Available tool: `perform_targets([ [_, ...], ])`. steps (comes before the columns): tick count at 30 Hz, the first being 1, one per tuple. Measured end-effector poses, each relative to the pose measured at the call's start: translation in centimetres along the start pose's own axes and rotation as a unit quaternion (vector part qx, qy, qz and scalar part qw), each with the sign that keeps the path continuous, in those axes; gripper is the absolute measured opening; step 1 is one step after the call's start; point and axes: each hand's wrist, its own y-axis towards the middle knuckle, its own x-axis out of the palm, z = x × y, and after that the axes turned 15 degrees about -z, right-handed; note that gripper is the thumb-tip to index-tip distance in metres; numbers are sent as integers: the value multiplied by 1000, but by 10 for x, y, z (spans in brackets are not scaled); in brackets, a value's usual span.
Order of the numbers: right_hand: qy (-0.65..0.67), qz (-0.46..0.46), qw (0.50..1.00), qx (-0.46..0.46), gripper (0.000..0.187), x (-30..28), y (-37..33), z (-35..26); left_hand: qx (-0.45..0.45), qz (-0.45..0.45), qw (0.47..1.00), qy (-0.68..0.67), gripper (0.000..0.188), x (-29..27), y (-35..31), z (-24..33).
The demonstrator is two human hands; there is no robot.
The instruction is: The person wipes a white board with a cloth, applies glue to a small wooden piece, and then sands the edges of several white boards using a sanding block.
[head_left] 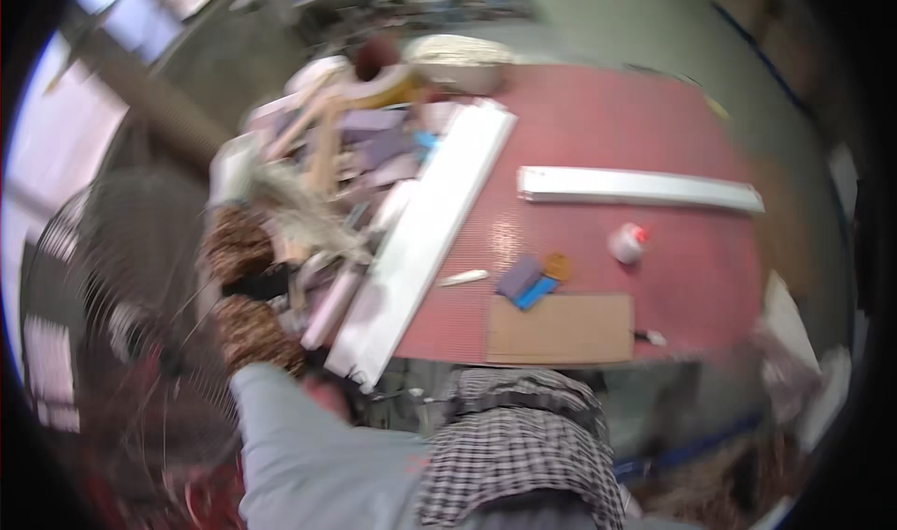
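My left arm, in a pale grey sleeve with a brown fuzzy cover, stretches along the table's left side. At its end, my left hand [234, 169], in what looks like a white glove, is beside a jumbled pile. Motion blur smears its fingers, so I cannot make out any grip. Closest to it are a tangled bundle of pale fibres [313, 214] and some thin wooden strips [324, 145]. Purple blocks [378, 138] lie further into the pile. A long white panel [425, 250] slants along the pile's right edge. My right hand does not show.
On the red table [598, 110] lie a white bar [645, 190], a white bottle with a red cap [628, 243], a purple block [519, 276], a blue block [536, 293] and a cardboard sheet [561, 329]. A fan [140, 296] stands close on the left.
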Motion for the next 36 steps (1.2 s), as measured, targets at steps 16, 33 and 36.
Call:
perform_targets([
  [16, 66, -170, 969, 166, 28, 104, -48, -159, -184, -5, 957, -224, 53, 106, 23, -143],
  [33, 278, -436, 848, 117, 14, 212, -101, -219, 309, -300, 661, -615, 101, -80, -95, 402],
  [36, 330, -584, 741, 20, 14, 262, -129, -225, 396, -389, 540, -632, 98, -66, -121, 452],
])
